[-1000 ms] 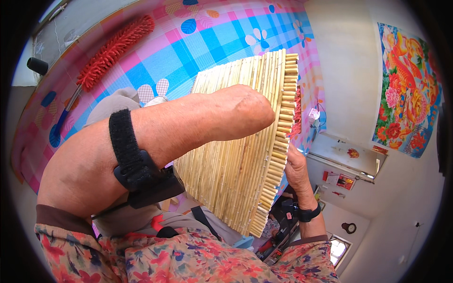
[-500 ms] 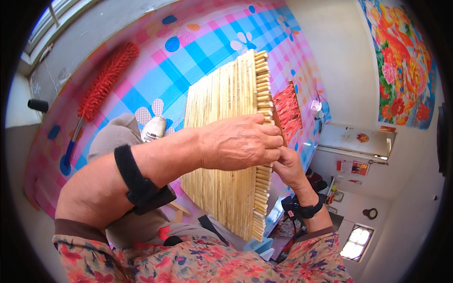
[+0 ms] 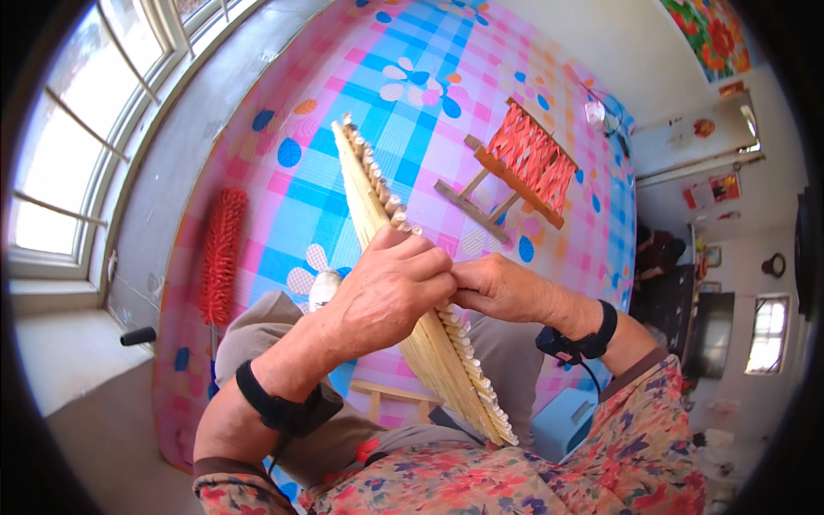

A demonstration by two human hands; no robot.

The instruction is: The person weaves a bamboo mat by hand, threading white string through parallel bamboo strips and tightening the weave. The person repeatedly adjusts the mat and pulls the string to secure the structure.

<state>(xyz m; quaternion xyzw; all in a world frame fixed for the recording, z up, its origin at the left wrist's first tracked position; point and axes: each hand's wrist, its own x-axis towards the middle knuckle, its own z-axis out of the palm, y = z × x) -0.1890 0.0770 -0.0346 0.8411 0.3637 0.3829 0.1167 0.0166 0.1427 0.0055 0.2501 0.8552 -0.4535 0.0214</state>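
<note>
A stiff mat of pale yellow plant stalks [image 3: 442, 360] stands on edge over my lap, tilted. Its row of cut stalk ends faces up and to the right. My left hand [image 3: 382, 287] is closed on the middle of this edge, the fingers curled over the stalk ends. Against its fingertips, my right hand [image 3: 506, 287] is held in a pinch at the same edge. What lies between the right fingertips is hidden.
A wooden stool with a red woven seat [image 3: 532, 163] lies ahead on the pink-and-blue checked floor covering [image 3: 369, 77]. At left is a red fluffy duster [image 3: 225, 257]. A light blue bin [image 3: 562, 421] stands by my right knee, near a pale wooden frame [image 3: 386, 395].
The mat has turned from showing its broad face to nearly edge-on. Both hands stay together at its edge, and the view has swung so the whole red-seated stool shows.
</note>
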